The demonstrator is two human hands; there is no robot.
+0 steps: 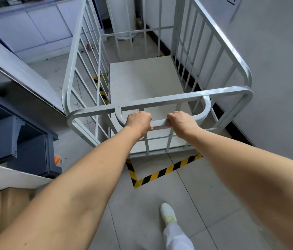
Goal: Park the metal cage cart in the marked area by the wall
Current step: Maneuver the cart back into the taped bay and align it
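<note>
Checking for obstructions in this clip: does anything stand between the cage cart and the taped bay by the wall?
Nothing visible does. The cage cart already sits inside the striped tape, beside the wall, with left hand and right hand gripping its handle. A white cylinder stands beyond its far end, seen through the bars.

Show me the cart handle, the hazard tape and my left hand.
cart handle (159,123): head view, bar between the hands.
hazard tape (167,170): head view, near floor strip.
left hand (138,121): head view, knuckles.
</note>
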